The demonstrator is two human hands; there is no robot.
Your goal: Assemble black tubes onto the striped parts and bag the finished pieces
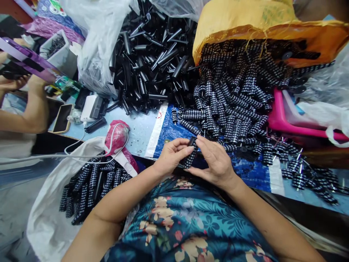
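Between my two hands, close to my body at the table's front edge, is a short black cylinder with rows of small white marks (190, 157). The fingers and thumb of my left hand (171, 154) pinch it from the left. My right hand (216, 162) is closed around its ends, fingertips at the top and thumb at the bottom. Just beyond my hands lies a large heap of similar white-marked black cylinders (234, 105). Left of that heap is a pile of plain glossy black tubes (152, 65).
A yellow sack (234, 22) spills cylinders at the back right, beside a pink bin (278, 116). On my left hangs a white sack (46, 207) with more cylinders. A cable (68, 156) crosses near a phone (62, 118). Another person's arm (32, 109) is at far left.
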